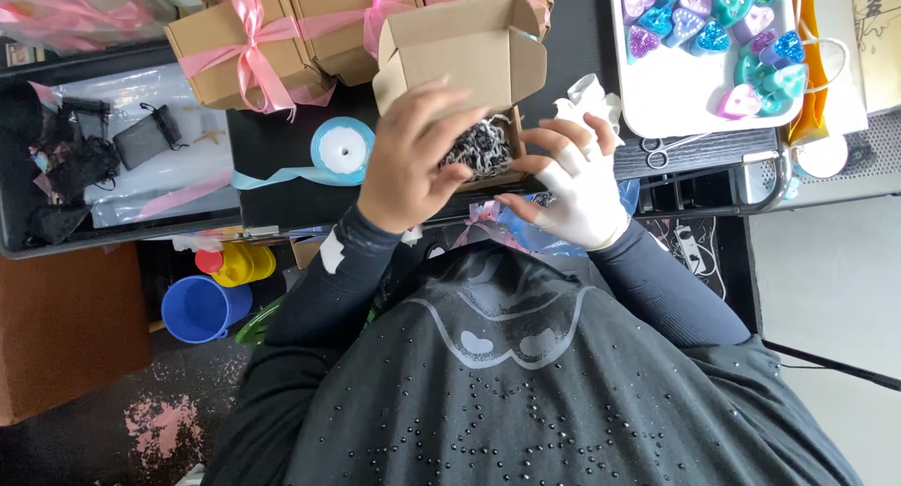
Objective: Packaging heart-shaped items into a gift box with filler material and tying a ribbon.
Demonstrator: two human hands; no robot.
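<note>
1. An open cardboard box (469, 54) sat at the upper centre of the frame, on the near edge of a black table (282, 190), its lid flap raised and its inside filled with grey shredded paper (483, 148)
2. The left hand (413, 158) lay over the box's front left side, fingers spread and curled against the lid and the shredded filling, so the hand was closed on the box
3. The right hand (577, 186) rested at the box's lower right corner, fingers bent and slightly apart, touching the box edge; whether it truly gripped anything could not be told
4. Just below the hands lay crumpled blue and pink wrapping (526, 225)
5. Behind the open box, along the top of the frame, stood closed cardboard boxes tied with pink ribbon bows (249, 50)
6. Left of the box lay a spool of light blue ribbon (343, 150), a loose tail trailing left
7. A white tray (676, 97) at the upper right held heart-shaped pieces (699, 22) in teal, blue, purple and pink
8. Small scissors (662, 150) lay just under the tray
9. A blue cup (197, 308) and a yellow cup (244, 263) stood at the lower left, under the table
</note>
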